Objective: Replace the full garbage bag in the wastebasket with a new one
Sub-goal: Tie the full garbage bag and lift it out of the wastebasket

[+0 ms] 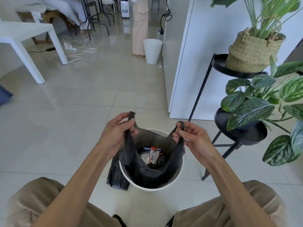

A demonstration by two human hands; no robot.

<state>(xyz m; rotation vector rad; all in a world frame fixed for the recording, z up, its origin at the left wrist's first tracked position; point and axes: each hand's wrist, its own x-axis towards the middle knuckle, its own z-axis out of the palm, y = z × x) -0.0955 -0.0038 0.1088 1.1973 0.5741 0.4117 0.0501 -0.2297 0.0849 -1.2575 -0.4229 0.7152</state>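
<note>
Garbage bag [144,171], black and holding wrappers, sits inside the white wastebasket [177,176] on the floor, its two handles pulled up above the rim, one pinched in the left hand [117,130] and one in the right hand [192,136], with another black bag [116,176] lying against the wastebasket's left side.

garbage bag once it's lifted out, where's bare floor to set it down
Bare tile lies left of the wastebasket, toward the white table, and ahead toward the second white bin. Right is crowded by the black plant stand; a loose black bag lies at the wastebasket's left base.
</note>
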